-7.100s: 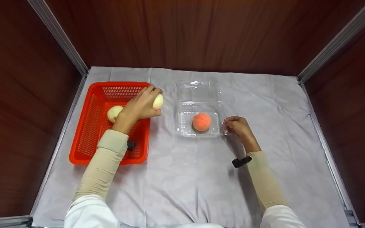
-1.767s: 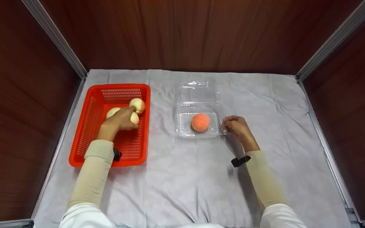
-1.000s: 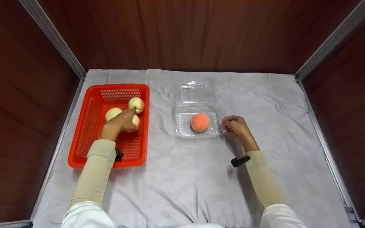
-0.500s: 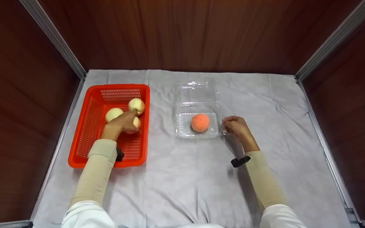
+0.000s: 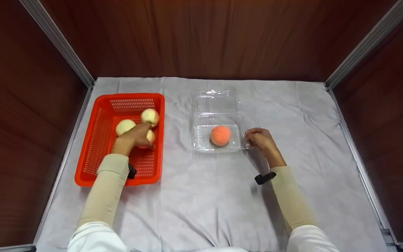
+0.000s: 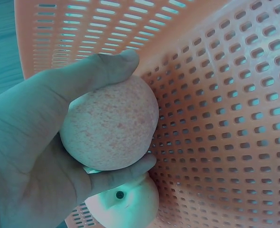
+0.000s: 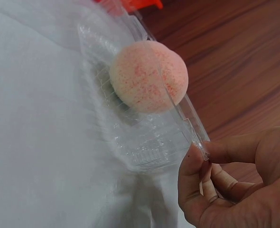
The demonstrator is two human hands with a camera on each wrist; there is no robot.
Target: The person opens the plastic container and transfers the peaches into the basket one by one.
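Observation:
In the head view my left hand (image 5: 135, 135) reaches into the red basket (image 5: 82, 171) and grips a peach (image 5: 150, 135). The left wrist view shows thumb and fingers wrapped round this speckled peach (image 6: 111, 126). Two paler peaches lie beside it: one toward the far right corner (image 5: 150, 116), the other to the left (image 5: 125, 126), partly behind the hand. My right hand (image 5: 261, 140) pinches the right edge of a clear plastic clamshell box (image 5: 201, 148) between thumb and fingertips. One orange-pink peach (image 5: 220, 135) sits in the box's base, and the lid (image 5: 217, 104) lies folded back.
A wrinkled light grey cloth (image 5: 194, 196) covers the table. Dark wood-look panels (image 5: 208, 38) with metal corner posts (image 5: 65, 45) stand at the back and both sides. Both wrists wear small black cameras, such as the right one (image 5: 265, 178).
Seven seconds ago my left hand held a pale peach over the basket's right rim; since then it has come down inside. Over the last second it barely moves. My right hand keeps its place.

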